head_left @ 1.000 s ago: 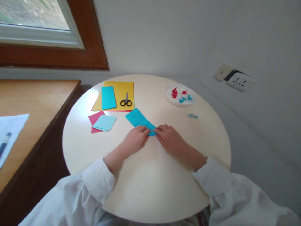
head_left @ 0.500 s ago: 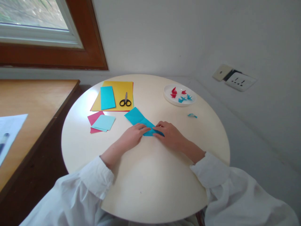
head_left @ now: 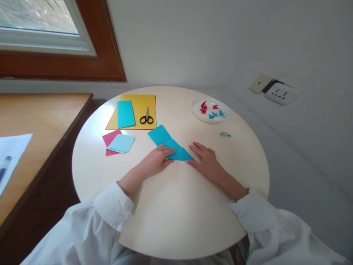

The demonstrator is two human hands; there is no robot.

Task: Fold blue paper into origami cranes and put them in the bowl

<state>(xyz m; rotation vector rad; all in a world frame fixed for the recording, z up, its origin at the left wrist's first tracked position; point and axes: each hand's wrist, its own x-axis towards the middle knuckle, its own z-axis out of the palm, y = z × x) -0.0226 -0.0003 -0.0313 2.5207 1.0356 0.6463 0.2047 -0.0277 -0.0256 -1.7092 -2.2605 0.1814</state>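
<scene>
A partly folded sheet of blue origami paper [head_left: 176, 149] lies slantwise at the middle of the round table, its right part folded over to a point. Its lower left edge is under the fingers of my left hand [head_left: 159, 158], which holds it against the table, thumb by the near edge. My right hand [head_left: 205, 159] is open, fingers spread over the tabletop, with the thumb touching the paper's right tip. Part of the paper is hidden beneath the left fingers.
Scissors [head_left: 147, 118] and a blue paper rectangle [head_left: 126, 114] lie on yellow sheets [head_left: 140, 101]. Pale blue squares [head_left: 123, 143] overlap pink ones [head_left: 110, 137]. A white dish [head_left: 196, 115] holds small red and blue folded papers; a blue scrap [head_left: 225, 134] lies nearer.
My right hand has moved slightly right and spread its fingers, uncovering the folded right part of the paper. My left hand stays on the paper, which has shifted slightly.
</scene>
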